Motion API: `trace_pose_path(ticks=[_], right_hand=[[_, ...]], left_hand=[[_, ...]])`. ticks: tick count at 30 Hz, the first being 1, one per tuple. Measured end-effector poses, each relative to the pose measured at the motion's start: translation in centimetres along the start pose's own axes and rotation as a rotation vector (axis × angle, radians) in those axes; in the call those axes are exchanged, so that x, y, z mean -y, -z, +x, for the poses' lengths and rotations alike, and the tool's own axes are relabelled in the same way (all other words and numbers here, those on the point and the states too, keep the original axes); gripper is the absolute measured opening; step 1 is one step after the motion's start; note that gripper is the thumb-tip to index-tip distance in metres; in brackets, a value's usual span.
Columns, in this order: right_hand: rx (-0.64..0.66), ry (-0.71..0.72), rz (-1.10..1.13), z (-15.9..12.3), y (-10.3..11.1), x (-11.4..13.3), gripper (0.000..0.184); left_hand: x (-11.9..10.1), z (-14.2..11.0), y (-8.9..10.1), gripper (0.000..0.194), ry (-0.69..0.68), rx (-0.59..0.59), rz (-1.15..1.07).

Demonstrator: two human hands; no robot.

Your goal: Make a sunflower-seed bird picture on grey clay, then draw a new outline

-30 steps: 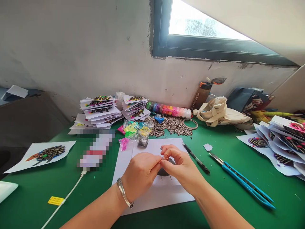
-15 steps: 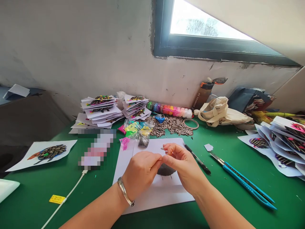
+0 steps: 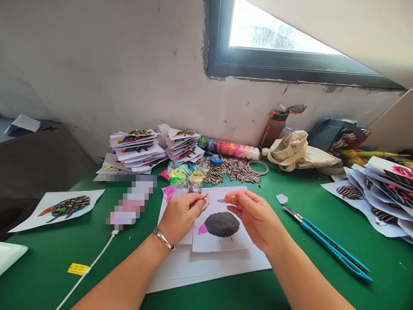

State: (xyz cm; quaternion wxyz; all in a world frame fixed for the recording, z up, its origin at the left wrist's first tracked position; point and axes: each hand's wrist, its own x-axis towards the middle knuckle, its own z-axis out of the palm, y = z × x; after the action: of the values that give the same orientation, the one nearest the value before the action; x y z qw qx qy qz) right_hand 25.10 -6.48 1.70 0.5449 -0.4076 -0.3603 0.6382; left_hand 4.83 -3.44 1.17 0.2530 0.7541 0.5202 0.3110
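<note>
My left hand (image 3: 183, 213) is closed in a pinch above the upper left of a small white paper sheet (image 3: 222, 245); whatever its fingertips hold is too small to make out. Across from it, my right hand (image 3: 254, 215) grips a slim pointed tool with a metal tip (image 3: 221, 200), the rest hidden by the fingers. Between and below the hands, a flat black clay oval (image 3: 222, 224) lies on the sheet. A pink clay piece (image 3: 202, 229) touches its left end, and thin drawn legs show beneath it. Larger white paper (image 3: 209, 275) lies underneath.
Bagged coloured clay (image 3: 177, 174) and loose sunflower seeds (image 3: 235, 169) lie behind the paper. A blue utility knife (image 3: 329, 243) with its blade out is at right. Stacked seed pictures (image 3: 138, 150) stand back left, others (image 3: 383, 193) at right. A white cable (image 3: 97, 258) runs left.
My hands have moved apart and up, uncovering the black oval and the pink piece. The pen seen beside my right hand is now out of sight.
</note>
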Motion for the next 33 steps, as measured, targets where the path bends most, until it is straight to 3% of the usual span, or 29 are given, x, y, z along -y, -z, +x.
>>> trace_pose_path(ticks=[8,18,27,33], right_hand=[[0.07,-0.108,0.113,0.04,-0.19,-0.09,0.017],[0.099,-0.108,0.062,0.04,-0.04,-0.54,0.024],[0.033,-0.153,0.124,0.2,-0.47,-0.53,0.026],[0.008,-0.142,0.022,0.21,-0.4,-0.73,0.027]], left_hand=[[0.3,0.25,-0.14,0.024,0.029,0.024,0.074],[0.38,0.25,-0.25,0.022,0.025,0.023,0.079],[0.68,0.32,-0.33,0.023,0.007,0.024,0.088],[0.49,0.19,-0.32,0.025,0.022,0.041,0.06]])
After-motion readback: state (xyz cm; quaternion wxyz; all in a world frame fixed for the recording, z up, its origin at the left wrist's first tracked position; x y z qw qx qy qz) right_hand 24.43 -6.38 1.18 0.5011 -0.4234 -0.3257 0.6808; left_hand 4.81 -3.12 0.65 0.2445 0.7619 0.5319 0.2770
